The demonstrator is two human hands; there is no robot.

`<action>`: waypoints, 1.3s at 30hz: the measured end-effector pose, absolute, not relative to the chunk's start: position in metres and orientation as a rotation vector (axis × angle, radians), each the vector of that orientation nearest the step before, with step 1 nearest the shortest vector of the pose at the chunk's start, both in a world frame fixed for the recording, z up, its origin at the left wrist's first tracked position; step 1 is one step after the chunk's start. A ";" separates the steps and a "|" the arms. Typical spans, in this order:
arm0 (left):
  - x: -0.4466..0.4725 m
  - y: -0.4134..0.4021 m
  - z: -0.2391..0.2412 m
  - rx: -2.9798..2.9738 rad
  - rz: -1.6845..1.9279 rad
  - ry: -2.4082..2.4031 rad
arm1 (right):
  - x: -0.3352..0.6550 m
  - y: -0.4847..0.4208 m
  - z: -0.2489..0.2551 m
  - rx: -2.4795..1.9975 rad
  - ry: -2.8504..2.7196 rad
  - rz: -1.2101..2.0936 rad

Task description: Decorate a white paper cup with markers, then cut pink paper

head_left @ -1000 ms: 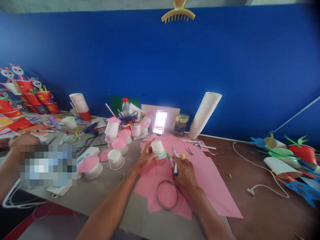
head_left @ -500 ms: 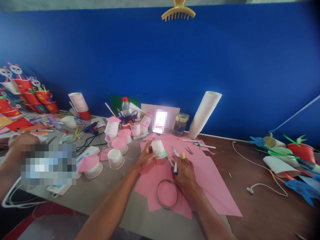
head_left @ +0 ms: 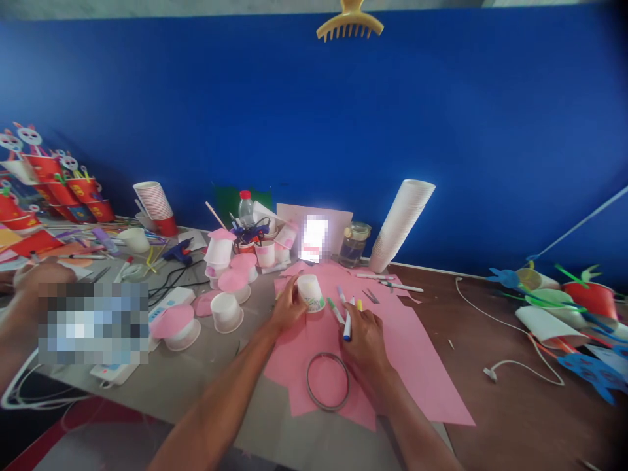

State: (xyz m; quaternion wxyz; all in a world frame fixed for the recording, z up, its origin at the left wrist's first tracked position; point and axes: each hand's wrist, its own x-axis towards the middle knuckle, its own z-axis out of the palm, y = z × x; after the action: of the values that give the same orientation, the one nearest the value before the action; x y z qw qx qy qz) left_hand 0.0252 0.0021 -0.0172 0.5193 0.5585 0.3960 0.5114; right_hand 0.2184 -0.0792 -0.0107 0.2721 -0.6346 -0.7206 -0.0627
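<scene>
Cup (head_left: 310, 292) stands, apparently mouth-down, on the pink paper (head_left: 412, 353) near the middle of the table. The left hand (head_left: 289, 307) grips its wall, fingers curled around it. Compared with half a second ago, the cup sits more upright and the green marker (head_left: 335, 311) is clear of its wall, so marking appears paused. The right hand (head_left: 362, 335) rests on the paper, fingers pinching a blue-capped marker (head_left: 347, 324). A ring (head_left: 328, 381) lies just in front. A cup stack (head_left: 403, 224) leans behind.
</scene>
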 end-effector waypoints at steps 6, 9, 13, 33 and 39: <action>0.023 0.007 -0.027 1.486 1.194 0.989 | 0.219 -0.077 -0.015 -1.656 -1.897 -0.167; 0.024 0.007 -0.027 1.474 1.169 0.988 | 0.219 -0.076 -0.017 -1.617 -1.859 -0.174; 0.024 0.005 -0.021 1.414 1.212 0.984 | 0.220 -0.074 -0.018 -1.573 -1.794 -0.168; 0.022 -0.009 -0.018 2.020 1.264 0.978 | 0.224 -0.071 -0.015 -1.480 -1.543 -0.176; 0.024 -0.005 -0.035 2.175 1.179 1.051 | 0.224 -0.070 -0.019 -1.474 -1.555 -0.178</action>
State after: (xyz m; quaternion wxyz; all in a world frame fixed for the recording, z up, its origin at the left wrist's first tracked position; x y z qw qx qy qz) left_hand 0.0244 -0.0049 -0.0350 0.2249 0.7883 0.3811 0.4275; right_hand 0.2245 -0.0695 -0.0189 0.4757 -0.6031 -0.6362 -0.0728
